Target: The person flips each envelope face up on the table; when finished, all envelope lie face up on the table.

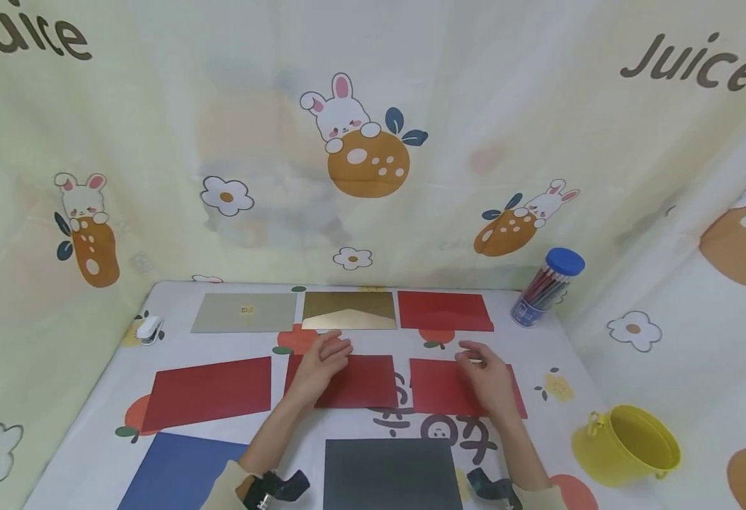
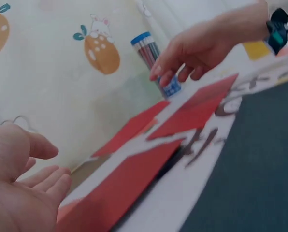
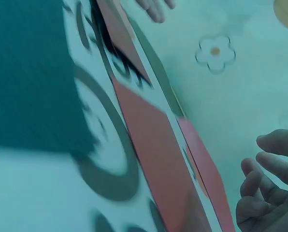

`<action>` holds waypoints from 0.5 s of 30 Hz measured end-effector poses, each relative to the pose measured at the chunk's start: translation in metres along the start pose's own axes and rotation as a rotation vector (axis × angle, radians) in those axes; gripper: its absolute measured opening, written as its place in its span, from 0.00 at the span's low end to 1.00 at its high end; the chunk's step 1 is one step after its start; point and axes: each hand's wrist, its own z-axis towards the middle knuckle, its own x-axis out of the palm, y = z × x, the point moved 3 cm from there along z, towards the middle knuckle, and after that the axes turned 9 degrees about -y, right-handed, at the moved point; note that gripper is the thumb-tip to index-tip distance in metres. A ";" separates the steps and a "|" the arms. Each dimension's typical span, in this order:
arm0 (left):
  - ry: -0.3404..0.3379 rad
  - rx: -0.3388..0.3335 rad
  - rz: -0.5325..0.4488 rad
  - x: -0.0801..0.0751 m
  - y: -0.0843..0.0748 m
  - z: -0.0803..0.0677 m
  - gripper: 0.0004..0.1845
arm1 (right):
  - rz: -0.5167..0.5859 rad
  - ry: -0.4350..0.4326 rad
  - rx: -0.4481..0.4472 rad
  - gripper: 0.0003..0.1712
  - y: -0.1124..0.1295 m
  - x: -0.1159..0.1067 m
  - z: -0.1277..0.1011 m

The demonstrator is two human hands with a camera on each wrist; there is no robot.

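Note:
Two rows of envelopes lie on the table. My left hand (image 1: 323, 360) hovers with relaxed fingers over the far edge of the middle red envelope (image 1: 366, 382), holding nothing. My right hand (image 1: 482, 368) hangs loosely curled above the right red envelope (image 1: 439, 389), also empty. In the left wrist view the left palm (image 2: 23, 193) faces up beside the red envelope (image 2: 129, 188), with the right hand (image 2: 197, 48) beyond it. The right wrist view shows curled right fingers (image 3: 267, 193) next to a red envelope (image 3: 158, 159).
A grey envelope (image 1: 245, 312), a gold one (image 1: 349, 310) and a red one (image 1: 444, 312) line the back. Another red envelope (image 1: 210, 392), a blue sheet (image 1: 178, 471) and a dark sheet (image 1: 388, 473) lie nearer. A pencil tube (image 1: 546, 287), yellow bucket (image 1: 628, 445) and small white device (image 1: 150, 329) stand at the sides.

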 end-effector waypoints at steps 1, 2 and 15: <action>-0.004 -0.005 0.007 -0.007 0.001 -0.005 0.32 | 0.012 0.016 -0.003 0.27 0.002 0.002 -0.005; -0.005 -0.004 0.008 -0.014 0.001 -0.009 0.32 | 0.022 0.025 -0.010 0.28 0.003 0.004 -0.010; -0.070 -0.004 0.080 -0.078 -0.001 -0.034 0.32 | 0.094 0.195 -0.015 0.26 0.024 0.051 -0.033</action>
